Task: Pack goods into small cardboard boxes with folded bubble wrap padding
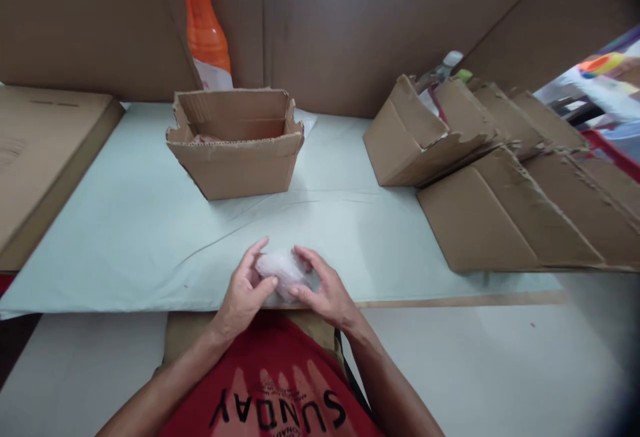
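A small, whitish, see-through bundle that looks like crumpled plastic wrap (283, 270) is between my two hands at the table's front edge. My left hand (249, 284) curls around its left side, thumb pressed on the near face. From the right, my right hand (324, 287) grips it with the thumb in front and the fingers behind. What is inside the wrap is too blurred to make out. Beyond my hands stands an open cardboard box (245, 169), with something pinkish partly visible inside.
A pale green cloth (330, 224) covers the table. Behind the box stands an orange bottle (206, 34). Several cut-open cardboard boxes (480, 217) line the right side, some holding bottles. A large flat carton (50, 157) lies at the left, and cardboard panels (320, 30) rise behind.
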A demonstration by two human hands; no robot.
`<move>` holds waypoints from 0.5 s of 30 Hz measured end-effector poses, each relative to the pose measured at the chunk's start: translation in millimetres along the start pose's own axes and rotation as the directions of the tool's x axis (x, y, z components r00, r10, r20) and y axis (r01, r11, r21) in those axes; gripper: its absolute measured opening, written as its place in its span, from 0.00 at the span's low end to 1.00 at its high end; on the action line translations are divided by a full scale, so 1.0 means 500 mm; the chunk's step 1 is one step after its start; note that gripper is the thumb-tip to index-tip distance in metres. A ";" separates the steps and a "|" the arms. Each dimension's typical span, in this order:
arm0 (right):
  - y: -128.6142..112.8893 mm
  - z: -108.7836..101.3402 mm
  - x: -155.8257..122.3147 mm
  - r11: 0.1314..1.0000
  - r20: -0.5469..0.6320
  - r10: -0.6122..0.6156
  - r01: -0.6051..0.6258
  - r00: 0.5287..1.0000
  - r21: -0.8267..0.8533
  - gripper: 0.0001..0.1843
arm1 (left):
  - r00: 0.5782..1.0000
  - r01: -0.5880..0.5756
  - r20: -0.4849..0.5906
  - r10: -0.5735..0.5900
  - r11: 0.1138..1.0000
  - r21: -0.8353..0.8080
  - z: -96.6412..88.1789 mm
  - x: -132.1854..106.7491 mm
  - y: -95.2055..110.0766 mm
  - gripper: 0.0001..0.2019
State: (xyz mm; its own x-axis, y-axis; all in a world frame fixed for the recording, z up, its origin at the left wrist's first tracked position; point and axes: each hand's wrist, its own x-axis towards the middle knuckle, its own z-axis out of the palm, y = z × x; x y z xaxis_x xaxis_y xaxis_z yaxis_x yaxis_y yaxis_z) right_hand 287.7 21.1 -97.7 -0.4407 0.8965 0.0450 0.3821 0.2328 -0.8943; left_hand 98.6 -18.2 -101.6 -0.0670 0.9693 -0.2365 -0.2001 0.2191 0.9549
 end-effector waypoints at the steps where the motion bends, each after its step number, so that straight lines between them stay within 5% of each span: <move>1: 0.002 -0.005 0.003 1.000 0.051 0.012 -0.012 0.999 0.013 0.24 | 0.998 -0.052 0.025 0.050 0.995 0.087 -0.006 0.003 0.005 0.35; 4: 0.002 -0.030 0.023 0.999 0.032 -0.035 0.036 0.999 -0.030 0.11 | 0.930 -0.354 0.058 0.364 0.838 0.416 -0.041 0.034 0.055 0.29; 7: -0.026 -0.086 0.061 0.970 -0.083 -0.215 0.203 0.973 -0.131 0.07 | 0.658 -0.587 0.153 0.738 0.374 0.718 -0.093 0.097 0.158 0.27; 8: -0.045 -0.110 0.078 0.952 -0.109 -0.275 0.254 0.955 -0.170 0.06 | 0.559 -0.584 0.188 0.808 0.222 0.780 -0.111 0.122 0.195 0.26; 10: -0.095 -0.161 0.119 0.913 -0.157 -0.365 0.319 0.918 -0.255 0.04 | 0.452 -0.508 0.215 0.866 0.051 0.860 -0.144 0.173 0.257 0.26; 12: -0.154 -0.205 0.171 0.872 -0.208 -0.428 0.342 0.879 -0.349 0.04 | 0.438 -0.447 0.221 0.871 -0.002 0.894 -0.168 0.213 0.289 0.23; 15: -0.234 -0.245 0.273 0.771 -0.231 -0.543 0.370 0.808 -0.519 0.06 | 0.461 -0.462 0.273 0.844 -0.034 0.886 -0.185 0.239 0.283 0.13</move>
State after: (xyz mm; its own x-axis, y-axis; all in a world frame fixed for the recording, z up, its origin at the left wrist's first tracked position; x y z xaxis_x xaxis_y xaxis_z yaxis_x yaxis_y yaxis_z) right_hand 282.4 162.5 67.6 -0.3758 0.6848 0.6244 0.5530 0.7064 -0.4419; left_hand -28.3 118.5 -11.3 0.0665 0.6625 0.7461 0.9039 -0.3567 0.2361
